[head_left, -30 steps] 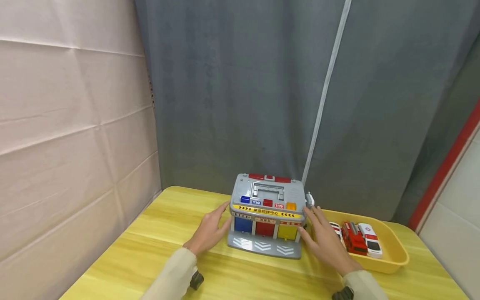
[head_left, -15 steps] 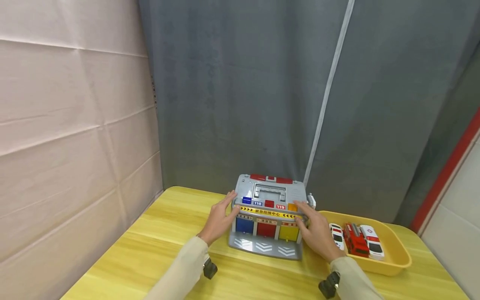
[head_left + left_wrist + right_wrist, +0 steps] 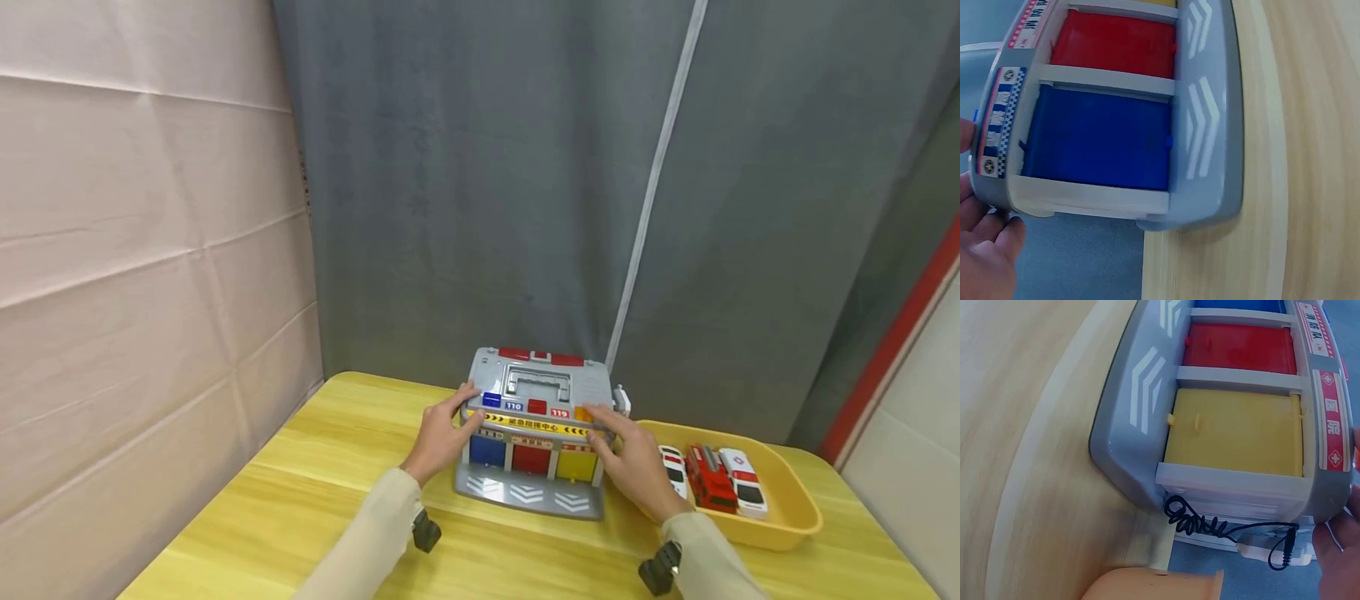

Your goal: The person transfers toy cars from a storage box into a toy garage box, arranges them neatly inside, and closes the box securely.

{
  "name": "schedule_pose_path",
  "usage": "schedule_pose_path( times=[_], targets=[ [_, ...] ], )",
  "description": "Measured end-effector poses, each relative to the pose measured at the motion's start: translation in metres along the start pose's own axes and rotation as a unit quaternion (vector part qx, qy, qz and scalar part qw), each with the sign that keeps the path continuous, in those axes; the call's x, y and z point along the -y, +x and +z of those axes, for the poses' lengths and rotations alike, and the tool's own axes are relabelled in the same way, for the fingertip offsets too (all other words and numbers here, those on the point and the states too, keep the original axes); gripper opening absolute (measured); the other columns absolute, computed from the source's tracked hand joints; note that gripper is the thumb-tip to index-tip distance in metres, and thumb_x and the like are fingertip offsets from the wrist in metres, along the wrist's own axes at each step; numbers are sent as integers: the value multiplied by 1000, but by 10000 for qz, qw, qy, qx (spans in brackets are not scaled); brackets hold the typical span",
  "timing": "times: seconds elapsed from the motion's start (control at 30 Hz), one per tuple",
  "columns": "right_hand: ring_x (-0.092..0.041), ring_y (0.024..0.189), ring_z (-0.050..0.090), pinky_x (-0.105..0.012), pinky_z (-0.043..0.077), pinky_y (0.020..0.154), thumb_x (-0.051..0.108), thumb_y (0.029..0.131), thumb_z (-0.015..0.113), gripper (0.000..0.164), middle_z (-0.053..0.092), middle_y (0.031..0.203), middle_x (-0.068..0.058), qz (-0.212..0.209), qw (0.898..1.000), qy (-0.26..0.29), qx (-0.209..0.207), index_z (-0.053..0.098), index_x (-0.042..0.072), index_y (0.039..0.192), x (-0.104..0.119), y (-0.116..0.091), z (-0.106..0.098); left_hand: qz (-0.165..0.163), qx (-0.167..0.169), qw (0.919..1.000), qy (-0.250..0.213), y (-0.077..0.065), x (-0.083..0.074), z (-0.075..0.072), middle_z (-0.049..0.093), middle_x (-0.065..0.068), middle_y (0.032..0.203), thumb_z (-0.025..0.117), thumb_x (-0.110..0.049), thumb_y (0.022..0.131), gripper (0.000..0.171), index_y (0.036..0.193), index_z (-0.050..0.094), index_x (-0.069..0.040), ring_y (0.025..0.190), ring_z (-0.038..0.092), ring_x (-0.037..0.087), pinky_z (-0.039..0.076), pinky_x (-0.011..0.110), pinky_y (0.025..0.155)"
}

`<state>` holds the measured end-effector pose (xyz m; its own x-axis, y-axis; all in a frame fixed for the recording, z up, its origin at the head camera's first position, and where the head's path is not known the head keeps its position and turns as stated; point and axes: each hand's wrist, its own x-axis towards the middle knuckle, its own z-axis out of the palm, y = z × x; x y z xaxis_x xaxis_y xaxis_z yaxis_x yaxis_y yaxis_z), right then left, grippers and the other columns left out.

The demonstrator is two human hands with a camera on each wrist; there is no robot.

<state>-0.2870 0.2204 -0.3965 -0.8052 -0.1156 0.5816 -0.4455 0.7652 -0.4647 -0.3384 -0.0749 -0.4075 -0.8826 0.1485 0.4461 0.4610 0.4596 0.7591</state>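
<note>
A grey toy rescue station garage (image 3: 531, 492) stands on the table, its blue door (image 3: 1097, 137), red door (image 3: 530, 459) and yellow door (image 3: 1235, 431) all down. My left hand (image 3: 438, 437) holds the left front corner of its roof, thumb at the front and fingers on top and round the side. At the right front corner, my right hand (image 3: 637, 471) grips the roof the same way, fingertips by the orange button. In the right wrist view, a black coiled cord (image 3: 1197, 525) hangs along the garage's side by a white handset (image 3: 1272, 555).
Right of the garage, a yellow tray (image 3: 798, 504) holds a white car (image 3: 673, 468), a red fire truck (image 3: 711, 482) and a white ambulance (image 3: 742, 483). The wooden table (image 3: 322, 467) backs onto a grey curtain (image 3: 465, 208), with pale cloth (image 3: 135, 250) at left.
Both hands have risen from the garage's sides to its front roof corners, thumbs now on the front edge. Over the last half second they have barely moved; the garage stays in place.
</note>
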Motion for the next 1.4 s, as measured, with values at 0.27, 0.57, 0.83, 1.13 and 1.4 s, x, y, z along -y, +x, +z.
schedule_pose_path(
  times=[0.27, 0.57, 0.83, 1.13, 1.4],
  targets=[
    [-44, 130, 58, -65, 45, 106, 6, 91, 70, 41, 62, 138, -22, -137, 9998, 31, -127, 66, 7, 132, 0, 0, -3, 31, -381, 9993, 16, 3, -2, 5, 57, 3, 147, 65, -24, 95, 35, 128, 69, -13, 141, 50, 26, 44, 44, 114],
    [-44, 131, 56, -64, 45, 106, 13, 93, 69, 41, 61, 141, -21, 214, 9987, 29, 469, 65, 10, 134, 4, 4, -15, 310, -329, 9979, 473, 3, -3, 4, 57, 10, 146, 63, -22, 95, 35, 127, 68, -8, 139, 51, 32, 40, 48, 116],
    [-45, 124, 61, -60, 51, 101, 10, 92, 70, 38, 63, 136, -24, 88, 9982, -100, 583, 68, 7, 130, 9, 11, -20, 215, -27, 9974, 694, 7, -3, -2, 54, 9, 148, 61, -26, 97, 38, 130, 67, -11, 143, 47, 28, 37, 46, 119],
    [-45, 124, 61, -60, 51, 100, 10, 91, 71, 38, 62, 136, -25, 104, 9981, -71, 602, 68, 6, 129, 9, 10, -19, 157, 30, 9970, 754, 6, -5, -2, 55, 8, 147, 63, -26, 95, 37, 129, 68, -11, 141, 49, 29, 36, 48, 120],
    [-45, 124, 61, -61, 50, 101, 11, 92, 70, 38, 62, 137, -25, 135, 9977, -121, 650, 68, 7, 130, 9, 10, -18, 52, -33, 9976, 683, 5, -9, -4, 55, 9, 147, 63, -26, 95, 37, 127, 68, -10, 142, 49, 29, 36, 47, 120]
  ],
)
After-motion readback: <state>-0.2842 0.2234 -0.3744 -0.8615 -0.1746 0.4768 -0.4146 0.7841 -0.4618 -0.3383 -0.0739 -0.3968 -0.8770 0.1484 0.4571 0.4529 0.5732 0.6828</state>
